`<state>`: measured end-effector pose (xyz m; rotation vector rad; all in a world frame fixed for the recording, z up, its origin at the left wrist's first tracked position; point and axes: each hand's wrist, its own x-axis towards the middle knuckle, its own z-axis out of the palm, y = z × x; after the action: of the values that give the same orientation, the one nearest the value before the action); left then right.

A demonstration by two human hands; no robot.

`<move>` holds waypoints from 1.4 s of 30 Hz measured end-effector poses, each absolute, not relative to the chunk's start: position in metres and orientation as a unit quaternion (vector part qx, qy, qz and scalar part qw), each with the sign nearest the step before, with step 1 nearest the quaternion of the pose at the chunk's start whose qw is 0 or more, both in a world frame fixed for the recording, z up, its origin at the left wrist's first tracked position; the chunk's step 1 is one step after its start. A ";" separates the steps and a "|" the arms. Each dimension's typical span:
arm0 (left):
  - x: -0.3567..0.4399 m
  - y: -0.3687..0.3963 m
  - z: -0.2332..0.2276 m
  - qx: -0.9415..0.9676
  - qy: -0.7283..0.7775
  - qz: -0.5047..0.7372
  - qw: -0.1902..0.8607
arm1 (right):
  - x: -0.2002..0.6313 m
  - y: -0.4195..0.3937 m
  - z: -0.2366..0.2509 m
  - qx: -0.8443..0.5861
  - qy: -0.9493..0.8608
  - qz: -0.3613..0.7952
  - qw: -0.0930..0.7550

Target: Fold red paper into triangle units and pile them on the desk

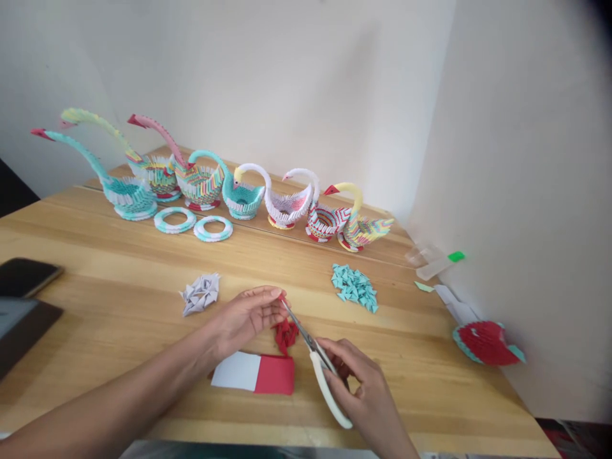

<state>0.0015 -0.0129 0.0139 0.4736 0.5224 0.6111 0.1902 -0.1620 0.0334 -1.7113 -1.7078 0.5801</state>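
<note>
Scissors, white-handled, are gripped in the right hand, fingers closed through the handle; the blades point up and away toward the left hand. The blade tips meet a small red paper scrap pinched at the left fingertips. Whether the blades are parted or shut cannot be told.

Just below the blade tips, a heap of red folded pieces lies on the desk. Nearer the wearer than that heap lies a flat paper sheet, white on its left part, red on its right.

Left of the scissors, beyond the left hand: a pile of grey-white folded pieces. Right of the scissors and further back: a pile of teal folded pieces.

Far behind the scissors, along the wall: a row of modular paper swans, with two teal-and-white rings in front of them. Well right of the scissors: a red-and-teal half-built body.
</note>
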 end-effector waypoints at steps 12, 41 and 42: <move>0.003 -0.012 0.013 0.382 0.301 0.353 0.799 | 0.180 -0.165 0.025 -0.652 -0.671 0.107 0.336; 0.000 -0.009 0.006 0.293 0.240 0.324 0.867 | 0.192 -0.156 0.029 -0.656 -0.511 0.403 0.381; 0.000 -0.009 0.005 0.292 0.242 0.324 0.867 | 0.192 -0.156 0.030 -0.659 -0.511 0.401 0.379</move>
<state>-0.0001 -0.0089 0.0053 0.6113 0.5067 0.6779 0.1924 -0.1563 0.0295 -1.6823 -1.3066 1.0247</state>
